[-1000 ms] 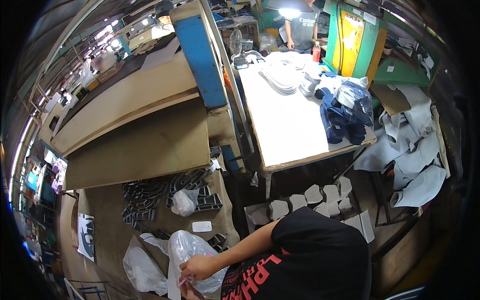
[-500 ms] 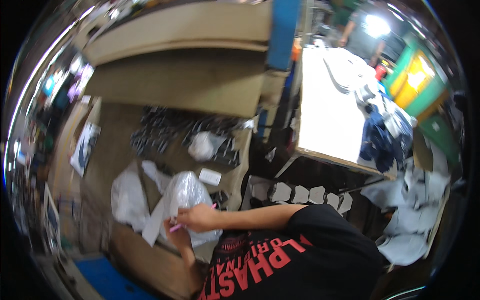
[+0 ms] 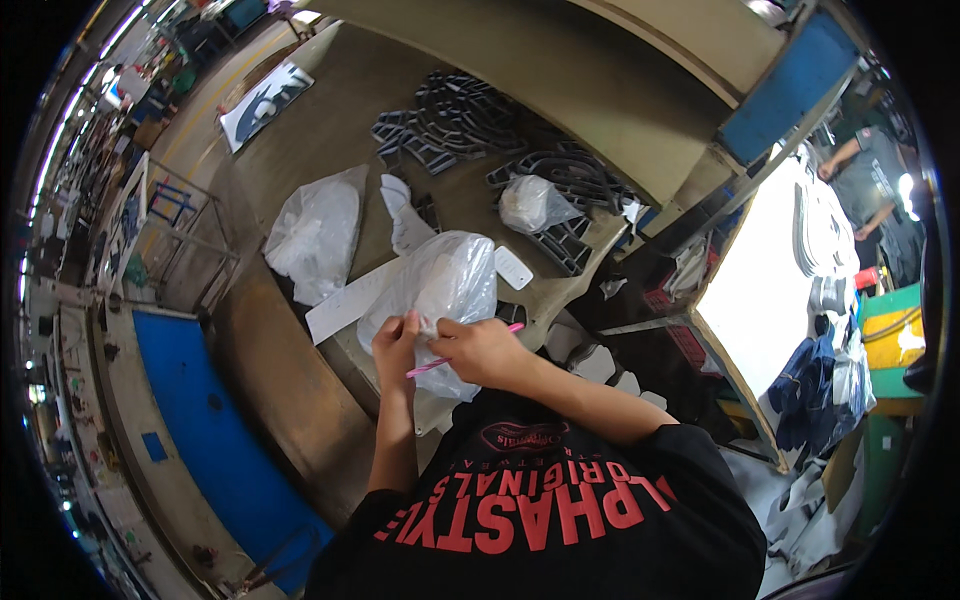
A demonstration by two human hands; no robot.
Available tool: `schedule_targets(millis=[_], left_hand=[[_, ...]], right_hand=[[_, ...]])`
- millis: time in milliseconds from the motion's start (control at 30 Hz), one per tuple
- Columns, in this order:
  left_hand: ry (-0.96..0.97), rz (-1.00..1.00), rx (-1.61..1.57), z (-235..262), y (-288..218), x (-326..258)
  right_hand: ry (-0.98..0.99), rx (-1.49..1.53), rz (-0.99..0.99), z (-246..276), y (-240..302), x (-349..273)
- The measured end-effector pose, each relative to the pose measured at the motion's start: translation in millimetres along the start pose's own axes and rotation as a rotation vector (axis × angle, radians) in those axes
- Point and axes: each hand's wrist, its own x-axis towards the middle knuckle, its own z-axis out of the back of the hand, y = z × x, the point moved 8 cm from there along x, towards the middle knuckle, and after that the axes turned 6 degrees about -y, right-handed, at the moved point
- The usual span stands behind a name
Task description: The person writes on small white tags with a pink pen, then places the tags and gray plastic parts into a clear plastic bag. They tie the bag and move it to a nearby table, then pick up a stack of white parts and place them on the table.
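In the head view we look down on a brown work table (image 3: 300,390) with our two forearms coming up from the lower edge; our left hand (image 3: 397,345) has its fingers pressed together in a pinch on the lower edge of a crumpled clear plastic bag (image 3: 440,290), which lies on the table directly above and beyond both hands, touching them; our right hand (image 3: 480,350) is curled closed around a thin pink pen (image 3: 450,358), the pen running slantwise from beside the left hand to just past the right knuckles, and its fingertips also rest against the bag's lower edge. Under the bag a long white paper strip (image 3: 345,305) pokes out toward the left; a small white rectangular tag (image 3: 513,268) lies just beside the bag on its right. Farther left sits a second crumpled clear plastic bag (image 3: 315,235), apart from the one we hold; a smaller knotted clear bag (image 3: 535,203) rests near the far edge, among dark grey curved cut pieces (image 3: 460,115) spread in heaps. To the right, well apart, stands a white-topped table (image 3: 775,290) with dark blue cloth (image 3: 805,385) at its near corner; another person's arm (image 3: 850,155) shows beyond it.
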Motion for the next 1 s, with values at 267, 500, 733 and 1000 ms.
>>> schedule_targets(millis=[267,500,733,1000], left_hand=[[-0.489,-0.267,0.214,108.1,36.9,74.5],[-0.186,0.497,-0.063,150.7,174.3,122.6],[-0.031,0.622,-0.500,112.9,189.6,159.9],[-0.525,0.221,-0.493,158.9,120.9,122.1]], right_hand=[[0.093,0.293,-0.293,59.0,-45.7,-55.3],[0.024,0.122,-0.704,79.6,-123.5,-132.9],[-0.081,-0.109,-0.673,22.1,-181.6,-128.7],[0.031,-0.257,-0.939,-41.4,-244.8,-100.4]])
